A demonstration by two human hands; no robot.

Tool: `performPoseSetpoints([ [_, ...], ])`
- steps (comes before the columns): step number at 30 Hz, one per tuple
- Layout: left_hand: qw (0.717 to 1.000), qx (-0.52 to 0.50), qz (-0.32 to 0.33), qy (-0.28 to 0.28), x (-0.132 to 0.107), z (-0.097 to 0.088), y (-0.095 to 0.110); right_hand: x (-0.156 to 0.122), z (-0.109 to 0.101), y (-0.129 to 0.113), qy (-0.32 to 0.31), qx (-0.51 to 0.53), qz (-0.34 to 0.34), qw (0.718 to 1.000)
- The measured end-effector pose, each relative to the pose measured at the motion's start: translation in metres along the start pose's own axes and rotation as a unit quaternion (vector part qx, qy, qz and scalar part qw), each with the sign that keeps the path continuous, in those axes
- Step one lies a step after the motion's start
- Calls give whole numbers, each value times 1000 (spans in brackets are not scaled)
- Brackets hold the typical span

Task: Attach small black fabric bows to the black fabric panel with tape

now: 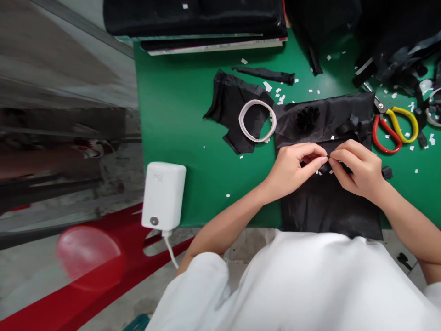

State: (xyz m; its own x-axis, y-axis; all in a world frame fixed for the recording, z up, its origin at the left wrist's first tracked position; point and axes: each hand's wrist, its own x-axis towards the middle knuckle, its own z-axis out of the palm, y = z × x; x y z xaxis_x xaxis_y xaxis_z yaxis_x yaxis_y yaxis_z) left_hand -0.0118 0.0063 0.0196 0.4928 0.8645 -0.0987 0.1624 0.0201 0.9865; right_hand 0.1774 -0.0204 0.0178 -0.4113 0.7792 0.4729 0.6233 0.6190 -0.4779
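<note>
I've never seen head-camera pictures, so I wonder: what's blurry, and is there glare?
Head view: the background at far left looks smeared; the scissors look fairly crisp; a soft sheen shows on the black sheet; no harsh glare stands out.

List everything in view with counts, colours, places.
table: one, green, centre
sheet: one, black, over table's near edge
small piece: one, dark, pinched above sheet
flower-like piece: one, black, on sheet
large scrap: one, black, left of sheet
rings: two, white, on large scrap and far right
other scraps: several, black, around sheet
paper bits: many, white, scattered
scissors: one, red-and-yellow handles, right of sheet
box with cable: one, white, table's near-left corner
bundle: one, black, top left
heap: one, black, top right
chair-like frame: one, red, lower left
blurred disc: one, pink, lower left
shirt: one, white, bottom
left hand: one, bare, over sheet
right hand: one, bare, over sheet
</note>
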Motion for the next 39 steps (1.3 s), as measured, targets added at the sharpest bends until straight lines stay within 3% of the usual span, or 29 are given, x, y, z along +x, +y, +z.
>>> performPoseSetpoints([
  [9, 1000, -20, 11, -17, -1, -1, 3, 3, -4, -2, -6, 114, 44, 993],
  [23, 999, -37, 28, -17, -1, -1, 2, 5, -6, -3, -15, 137, 64, 988],
  [31, 994, 66, 93, 0, -1, -2, 3, 5, -5, -1, -35, 119, 55, 991],
  [39, 984, 134, 115, 3, -4, 1, 3, 4, 1, -6, 8, 60, 39, 997],
])
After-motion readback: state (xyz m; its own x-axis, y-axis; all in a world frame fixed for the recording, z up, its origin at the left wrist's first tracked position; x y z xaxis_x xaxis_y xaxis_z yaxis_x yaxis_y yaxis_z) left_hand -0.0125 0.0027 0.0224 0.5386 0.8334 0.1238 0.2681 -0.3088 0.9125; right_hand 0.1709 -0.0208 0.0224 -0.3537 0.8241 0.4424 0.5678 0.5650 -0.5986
